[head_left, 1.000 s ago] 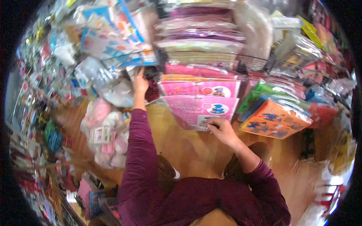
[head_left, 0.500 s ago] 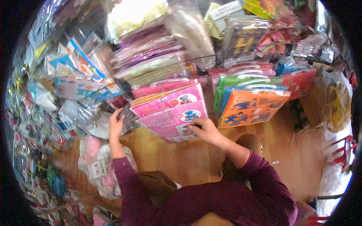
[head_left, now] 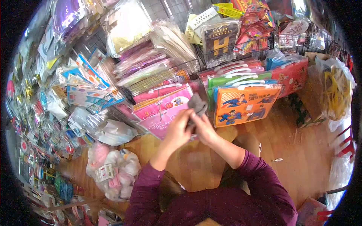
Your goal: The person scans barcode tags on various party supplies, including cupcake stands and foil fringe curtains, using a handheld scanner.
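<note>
My left hand (head_left: 178, 129) and my right hand (head_left: 204, 130) meet in front of the hanging packages. Both are closed on a crumpled dark grey cloth (head_left: 197, 105), which sticks up above the fingers. Just behind them hangs a pink cupcake stand package (head_left: 152, 124), partly covered by my left hand. More pink packages stand in a row behind it. To the right of my hands is an orange superhero bag (head_left: 247, 106) with a white handle, at the front of several coloured bags.
A wire rack (head_left: 166, 77) holds plastic-wrapped packages above. A clear bag of pink and white items (head_left: 115, 173) lies on the wooden floor (head_left: 286, 147) at left. Further right hangs a plastic bag with yellow contents (head_left: 335, 90). Dense hanging goods line the left side.
My left hand has moved right, from the packages' left edge to my right hand, bringing the grey cloth. My right hand has left the front package and now grips the cloth too.
</note>
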